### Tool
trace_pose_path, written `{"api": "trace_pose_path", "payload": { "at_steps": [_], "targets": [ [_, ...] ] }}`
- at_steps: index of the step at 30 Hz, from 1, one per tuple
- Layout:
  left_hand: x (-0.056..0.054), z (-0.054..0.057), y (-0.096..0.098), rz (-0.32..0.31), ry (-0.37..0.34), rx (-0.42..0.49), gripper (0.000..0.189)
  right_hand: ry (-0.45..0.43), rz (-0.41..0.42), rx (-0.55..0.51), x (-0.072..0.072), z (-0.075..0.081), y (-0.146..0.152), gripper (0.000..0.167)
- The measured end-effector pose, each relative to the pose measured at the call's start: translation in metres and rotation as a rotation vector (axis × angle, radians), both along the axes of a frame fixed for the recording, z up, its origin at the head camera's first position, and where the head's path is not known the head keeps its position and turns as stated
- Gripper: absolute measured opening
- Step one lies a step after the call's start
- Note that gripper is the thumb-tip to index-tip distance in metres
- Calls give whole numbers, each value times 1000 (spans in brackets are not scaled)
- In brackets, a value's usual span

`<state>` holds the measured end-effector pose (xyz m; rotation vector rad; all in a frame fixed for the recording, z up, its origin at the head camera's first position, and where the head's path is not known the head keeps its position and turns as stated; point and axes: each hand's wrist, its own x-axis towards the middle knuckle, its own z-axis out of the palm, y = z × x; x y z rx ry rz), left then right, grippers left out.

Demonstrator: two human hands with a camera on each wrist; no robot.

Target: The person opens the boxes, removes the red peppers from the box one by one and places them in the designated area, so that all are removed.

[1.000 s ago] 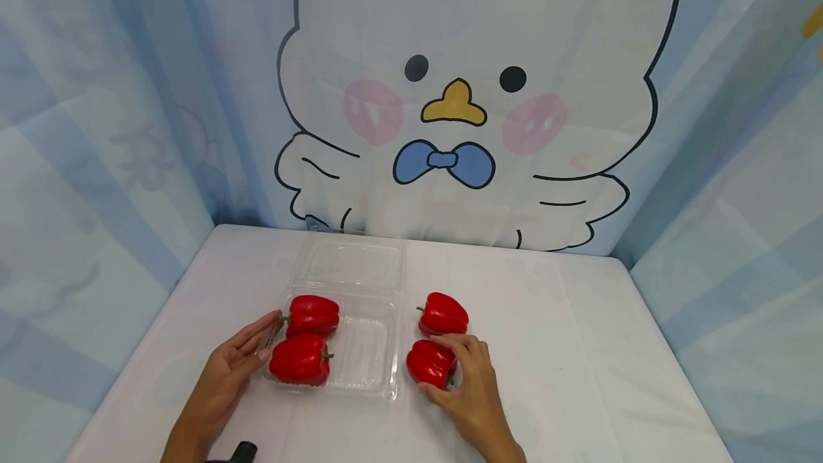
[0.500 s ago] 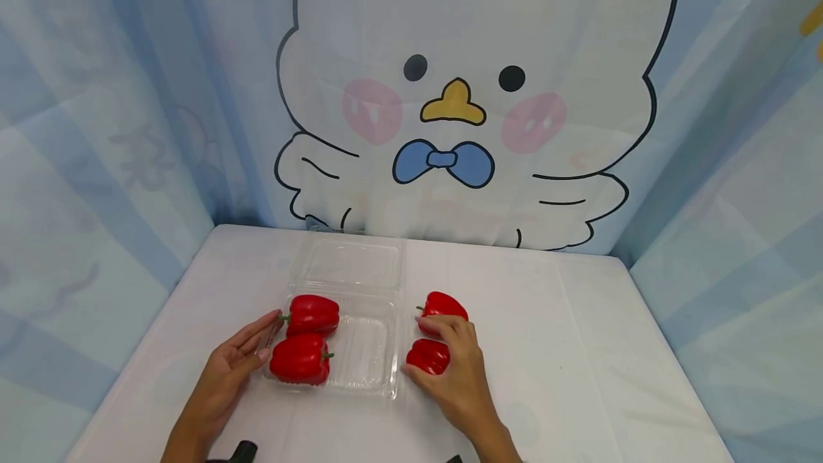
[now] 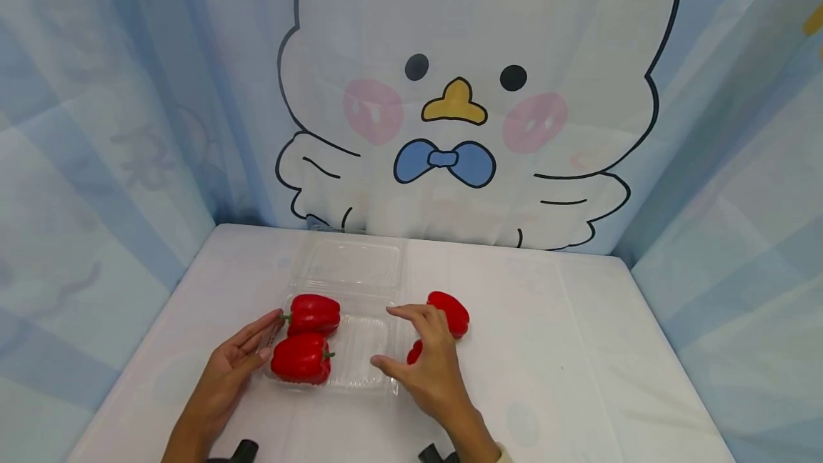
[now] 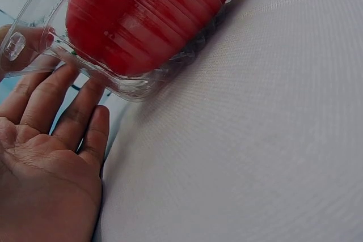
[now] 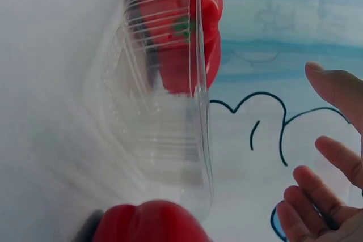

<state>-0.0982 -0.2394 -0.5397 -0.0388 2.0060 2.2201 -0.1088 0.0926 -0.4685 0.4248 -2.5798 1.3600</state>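
A clear plastic clamshell container (image 3: 363,349) lies with its lid (image 3: 350,263) folded back. Two red bell peppers, the rear one (image 3: 313,314) and the front one (image 3: 300,359), sit in its left half. My left hand (image 3: 225,370) touches the container's left side, its fingers straight against the plastic wall in the left wrist view. Over the container's right edge, my right hand (image 3: 427,363) holds nothing, thumb and fingers spread apart. Beyond it on the table lie another red bell pepper (image 3: 451,313) and a nearer one (image 3: 414,353), mostly hidden by the hand.
A white cloth covers the table (image 3: 566,377). A curtain (image 3: 579,34) printed with a cartoon bird hangs along the back edge, with pale blue curtain on both sides. Dark wrist camera parts (image 3: 244,451) show at the bottom edge.
My right hand has moved left from the peppers on the table to the container's right edge, with its fingers spread wider. The left hand and the peppers have stayed in place.
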Motion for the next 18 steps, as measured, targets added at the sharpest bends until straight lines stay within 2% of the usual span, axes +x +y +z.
{"api": "trace_pose_path", "payload": {
  "at_steps": [7, 12, 18],
  "targets": [
    [0, -1, 0, 0, 8, 6, 68, -55, 51, -57, -1, 3, -16, 68],
    [1, -1, 0, -2, 17, 16, 66, -61, 88, -63, -3, -1, -26, 66],
    [0, 0, 0, -5, 20, 23, 65, -111, 115, -56, -3, -5, -37, 65]
  ]
}}
